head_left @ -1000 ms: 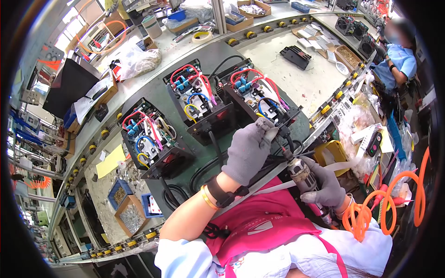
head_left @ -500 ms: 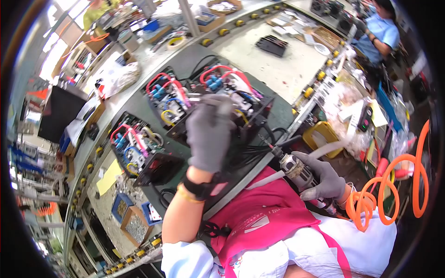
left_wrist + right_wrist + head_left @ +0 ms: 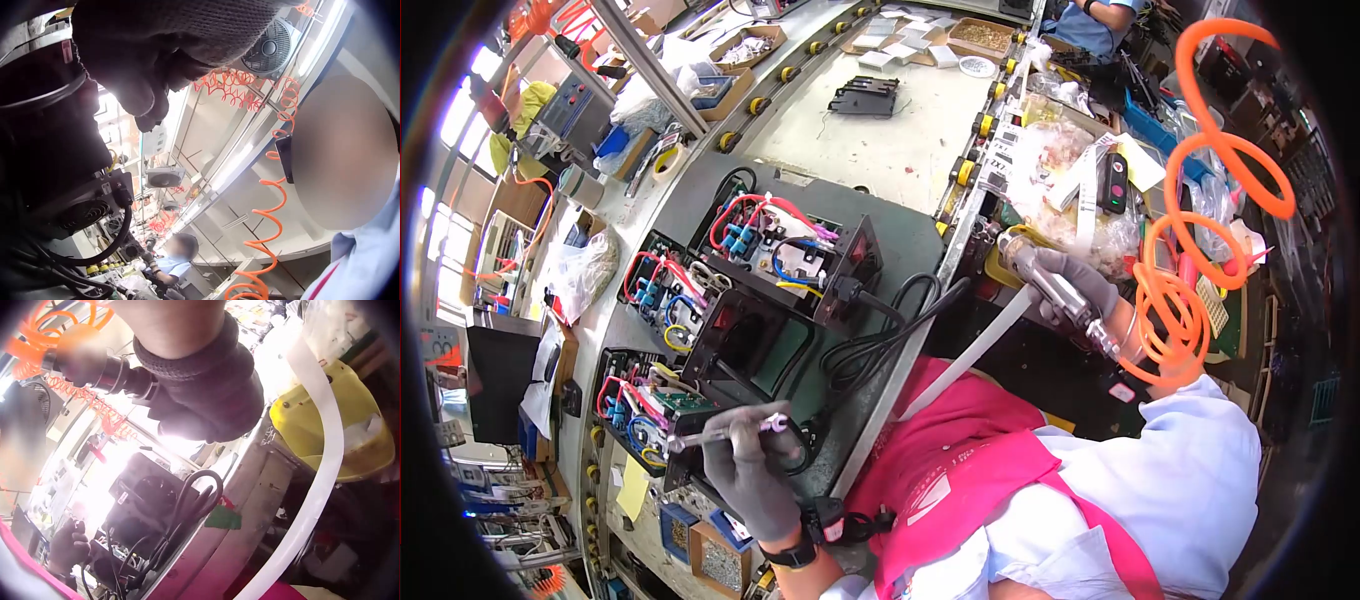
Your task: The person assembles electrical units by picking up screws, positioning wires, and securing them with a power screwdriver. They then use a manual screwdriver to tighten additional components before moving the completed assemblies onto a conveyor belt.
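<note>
In the head view my gloved left hand (image 3: 750,470) grips a metal wrench (image 3: 700,437), held across the front end of the nearest black unit with wires (image 3: 638,410); contact cannot be told. Two more such units stand behind it, one in the middle (image 3: 670,300) and one to the right (image 3: 775,240). My gloved right hand (image 3: 1082,285) is curled round a metal air tool (image 3: 1050,283) off the bench's near edge. The left wrist view has the left glove (image 3: 169,50) at the top, wrench not discernible. In the right wrist view the right glove (image 3: 209,397) holds the tool (image 3: 115,374).
Black cables (image 3: 870,345) lie at the bench edge. An orange coiled hose (image 3: 1175,310) hangs at the right, beside a white strip (image 3: 970,350) and a yellow container (image 3: 344,425). Small boxes of parts (image 3: 720,565) stand at lower left. Another person (image 3: 1090,30) is at upper right.
The left hand has moved from the right-hand unit across to the nearest left unit, and the wrench now shows clearly. The right hand has carried the tool up and away from the cables.
</note>
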A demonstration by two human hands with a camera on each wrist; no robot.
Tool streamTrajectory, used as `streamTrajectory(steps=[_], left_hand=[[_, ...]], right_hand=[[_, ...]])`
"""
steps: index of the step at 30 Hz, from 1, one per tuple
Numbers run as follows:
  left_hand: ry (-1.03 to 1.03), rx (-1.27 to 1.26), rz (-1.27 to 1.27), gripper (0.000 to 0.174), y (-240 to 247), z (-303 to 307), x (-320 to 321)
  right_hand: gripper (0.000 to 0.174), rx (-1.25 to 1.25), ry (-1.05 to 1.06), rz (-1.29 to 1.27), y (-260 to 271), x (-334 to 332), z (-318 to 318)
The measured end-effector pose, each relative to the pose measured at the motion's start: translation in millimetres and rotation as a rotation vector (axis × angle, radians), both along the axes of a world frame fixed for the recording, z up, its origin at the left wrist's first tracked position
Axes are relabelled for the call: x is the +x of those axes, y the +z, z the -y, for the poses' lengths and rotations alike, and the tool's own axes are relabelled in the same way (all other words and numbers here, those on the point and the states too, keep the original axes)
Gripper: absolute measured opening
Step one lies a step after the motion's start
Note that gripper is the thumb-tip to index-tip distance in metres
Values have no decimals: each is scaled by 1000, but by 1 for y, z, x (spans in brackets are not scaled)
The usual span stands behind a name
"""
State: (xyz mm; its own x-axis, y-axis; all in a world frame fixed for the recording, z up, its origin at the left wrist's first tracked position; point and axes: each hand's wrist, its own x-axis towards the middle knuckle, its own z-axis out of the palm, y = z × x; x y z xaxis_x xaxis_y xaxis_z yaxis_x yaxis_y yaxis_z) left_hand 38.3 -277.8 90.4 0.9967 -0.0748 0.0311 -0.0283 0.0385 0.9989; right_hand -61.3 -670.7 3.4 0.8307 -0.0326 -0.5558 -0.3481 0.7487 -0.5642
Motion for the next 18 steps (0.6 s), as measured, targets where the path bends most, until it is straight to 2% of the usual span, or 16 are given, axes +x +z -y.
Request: streamTrajectory(steps=[3, 6, 7, 8, 10, 11, 12, 15, 18], left_hand=[[62, -14, 29, 24, -9, -11, -10], [58, -14, 44, 25, -17, -19, -16], [64, 4, 32, 26, -18, -20, -18], [63, 3, 19, 25, -19, -22, -19], [60, 1, -9, 25, -21, -28, -23], [67, -2, -17, 25, -22, -30, -24], [70, -7, -17, 25, -23, -31, -25], [74, -14, -17, 25, -23, -31, -29], [77, 6, -3, 26, -22, -31, -33]], right_hand=[[36, -1, -30, -82, 5, 7, 1], [36, 188, -26, -82, -11, 12, 9], [43, 315, -19, -47, -16, 13, 16], [51, 443, 32, 116, -32, 12, 25], [56, 427, -22, 185, -17, 28, 20], [62, 543, 46, 242, -7, 34, 22], [64, 480, 73, 260, -2, 44, 27], [62, 112, -72, 365, 0, 56, 35], [52, -318, -296, 249, 16, 72, 16]])
